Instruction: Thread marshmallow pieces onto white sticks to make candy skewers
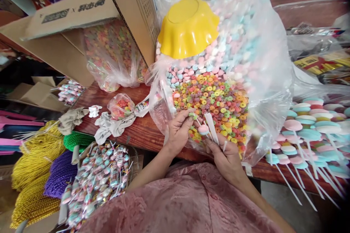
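My left hand (179, 128) is closed in a pinch on a small green candy at the top of a white stick. My right hand (224, 154) is wrapped round a bunch of white sticks (211, 126), one of them carrying a pink and white candy disc (203, 129). Both hands hover at the front edge of a big clear plastic bag (262, 80) that holds colourful candy rings (216, 105) and pastel candy discs (232, 47). A yellow wavy-edged bowl (188, 27) lies upside down on top of the candies.
Finished candy sticks (308, 134) lie in a pile on the wooden table at right. A basket of wrapped candy sticks (100, 176) stands lower left, beside gold, purple and green cord rolls (41, 167). Behind, an open cardboard box (82, 25) holds another candy bag (113, 54). Rags (109, 125) lie near a small candy bag.
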Motion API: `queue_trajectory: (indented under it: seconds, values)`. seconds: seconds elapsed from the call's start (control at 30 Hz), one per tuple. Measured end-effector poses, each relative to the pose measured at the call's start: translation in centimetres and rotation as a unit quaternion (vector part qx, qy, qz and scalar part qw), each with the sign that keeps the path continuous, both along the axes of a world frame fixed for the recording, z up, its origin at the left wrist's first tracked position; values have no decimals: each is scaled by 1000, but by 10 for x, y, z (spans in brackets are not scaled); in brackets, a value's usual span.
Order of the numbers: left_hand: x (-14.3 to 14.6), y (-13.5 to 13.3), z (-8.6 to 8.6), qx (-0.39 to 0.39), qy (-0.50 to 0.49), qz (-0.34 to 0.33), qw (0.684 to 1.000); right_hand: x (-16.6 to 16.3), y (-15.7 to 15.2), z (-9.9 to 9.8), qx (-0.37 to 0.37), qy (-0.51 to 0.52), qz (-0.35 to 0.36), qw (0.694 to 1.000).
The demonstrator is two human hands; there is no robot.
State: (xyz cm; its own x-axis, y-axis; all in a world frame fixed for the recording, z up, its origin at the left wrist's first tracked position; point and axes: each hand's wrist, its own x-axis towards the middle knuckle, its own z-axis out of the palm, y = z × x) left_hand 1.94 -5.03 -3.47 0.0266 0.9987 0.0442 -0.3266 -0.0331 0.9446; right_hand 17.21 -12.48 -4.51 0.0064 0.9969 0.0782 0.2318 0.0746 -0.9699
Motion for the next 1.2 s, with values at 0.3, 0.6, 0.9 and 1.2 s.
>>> queue_trajectory:
  seconds: [0.3,0.6,0.9,1.2]
  values:
    - [0,-3,11,-115,-110,-28,987,2,1,16,42,-69,-19,997]
    - [4,-9,10,-80,-95,6,992,3,-5,11,32,-107,0,994]
    - [3,-7,10,-107,-160,-13,981,5,-5,-3,49,-58,-18,997]
    - [-1,-5,9,-78,-164,15,983,3,-4,-1,12,-28,-42,999]
